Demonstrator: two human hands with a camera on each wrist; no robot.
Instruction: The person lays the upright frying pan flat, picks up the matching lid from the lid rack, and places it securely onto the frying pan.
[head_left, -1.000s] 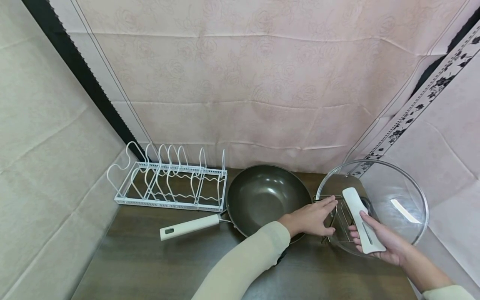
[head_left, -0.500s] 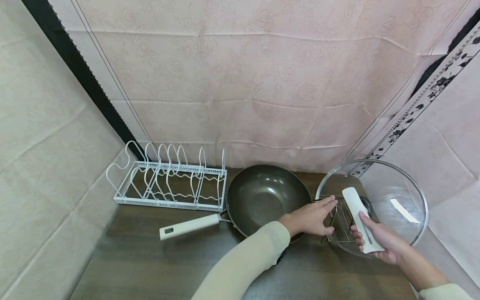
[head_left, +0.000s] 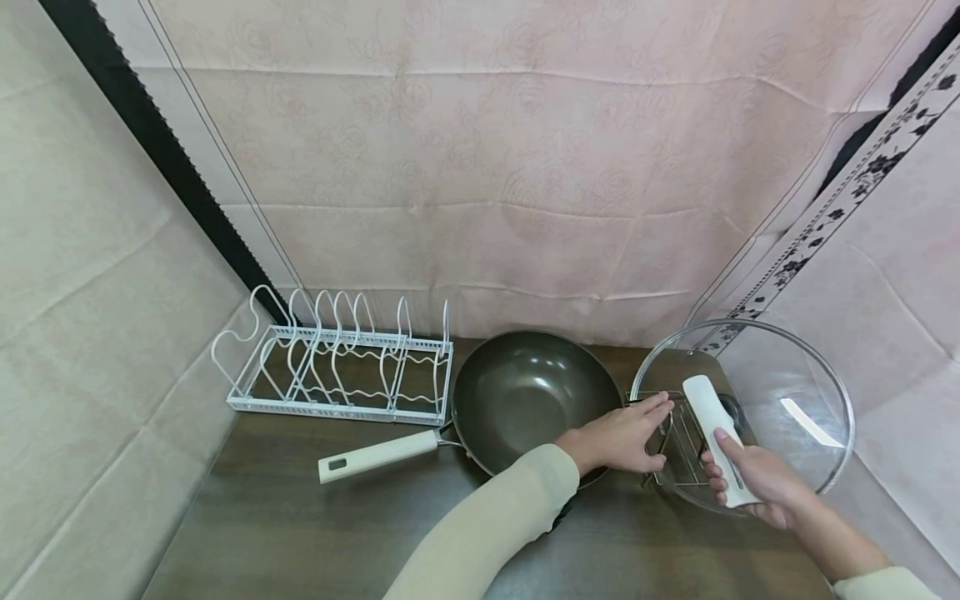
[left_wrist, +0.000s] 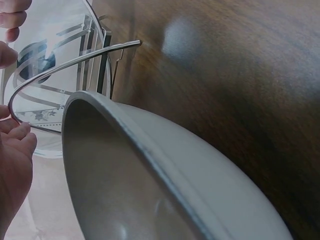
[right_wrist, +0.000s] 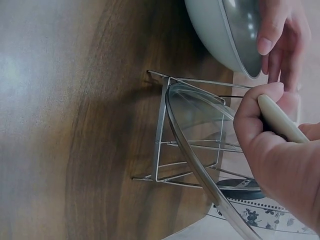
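Hardly anything has moved since the earlier frame: past the pan [head_left: 536, 383], the left hand [head_left: 618, 435] touches the wire stand [right_wrist: 161, 125], fingers fairly straight; the glass lid [head_left: 795, 375] already leans there, seemingly placed, while the right hand [head_left: 772, 485] curls its fingers round the handle [head_left: 707, 408], release apparently remaining.

Over at the right of the frame, a round glass lid [head_left: 783, 396], metal-rimmed and white-handled, tilts on edge, its lower part within a wire rack [right_wrist: 161, 125] on the desk [head_left: 360, 525].

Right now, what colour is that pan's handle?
The pan's handle is off-white, clearest in the head view.
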